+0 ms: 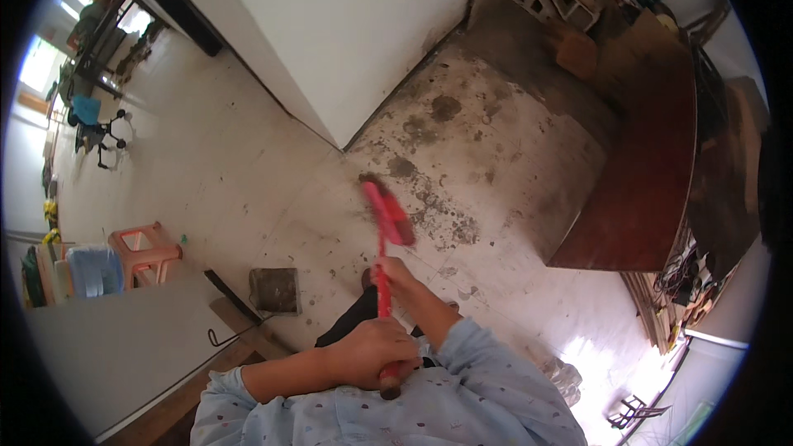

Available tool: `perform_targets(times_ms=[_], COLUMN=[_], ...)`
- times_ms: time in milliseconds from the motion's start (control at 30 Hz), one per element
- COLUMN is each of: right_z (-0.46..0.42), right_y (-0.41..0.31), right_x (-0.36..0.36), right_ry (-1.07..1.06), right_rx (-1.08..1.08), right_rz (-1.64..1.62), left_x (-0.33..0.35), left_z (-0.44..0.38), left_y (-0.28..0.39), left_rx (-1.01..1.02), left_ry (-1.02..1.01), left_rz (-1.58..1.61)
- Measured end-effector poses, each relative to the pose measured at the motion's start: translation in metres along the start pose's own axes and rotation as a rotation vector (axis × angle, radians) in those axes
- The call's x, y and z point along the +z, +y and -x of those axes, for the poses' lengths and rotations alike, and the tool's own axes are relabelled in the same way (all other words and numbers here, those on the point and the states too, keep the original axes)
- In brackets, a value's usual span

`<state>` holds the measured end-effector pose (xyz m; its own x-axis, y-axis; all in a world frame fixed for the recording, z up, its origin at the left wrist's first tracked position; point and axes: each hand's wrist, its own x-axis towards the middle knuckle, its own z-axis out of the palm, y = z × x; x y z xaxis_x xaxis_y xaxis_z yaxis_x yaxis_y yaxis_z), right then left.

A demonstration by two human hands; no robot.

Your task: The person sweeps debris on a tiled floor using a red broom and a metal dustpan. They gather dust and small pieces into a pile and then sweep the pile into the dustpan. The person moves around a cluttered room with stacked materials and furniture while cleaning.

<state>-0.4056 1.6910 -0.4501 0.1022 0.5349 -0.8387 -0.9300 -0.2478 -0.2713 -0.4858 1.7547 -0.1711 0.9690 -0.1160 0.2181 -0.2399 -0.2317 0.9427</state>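
My left hand [370,350] is closed around the upper end of a red broom handle, close to my body. Lower down the same handle, my right hand [393,275] grips it. The broom [389,214] has a pink and red head, blurred, with dark bristles against the floor. Dark stains and scattered dirt [433,198] mark the pale floor [495,167] beside and beyond the head, near the corner of a white wall.
A dark red board [644,186] leans at the right, with cardboard and hollow blocks [551,0] behind. A pink plastic stool [145,251] and a square dustpan-like metal piece [274,291] are at the left. The white wall [347,31] juts out ahead.
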Motion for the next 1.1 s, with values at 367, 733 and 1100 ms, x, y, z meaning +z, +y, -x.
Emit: perform_targets(times_ms=[367, 733, 1100], right_z=[0.037, -0.085, -0.184], right_y=[-0.078, -0.257, -0.203], right_x=[0.154, 0.037, 0.097], right_ry=[0.004, 0.343, -0.806], right_rx=[0.058, -0.282, -0.995], right_rz=[0.253, 0.441, 1.869], left_x=[-0.094, -0.129, -0.205], left_z=[0.023, -0.063, -0.086], left_y=[0.049, -0.091, -0.053], left_rx=[0.045, 0.014, -0.263], left_ry=[0.133, 0.428, 0.664], left_rz=[-0.205, 0.048, -0.258])
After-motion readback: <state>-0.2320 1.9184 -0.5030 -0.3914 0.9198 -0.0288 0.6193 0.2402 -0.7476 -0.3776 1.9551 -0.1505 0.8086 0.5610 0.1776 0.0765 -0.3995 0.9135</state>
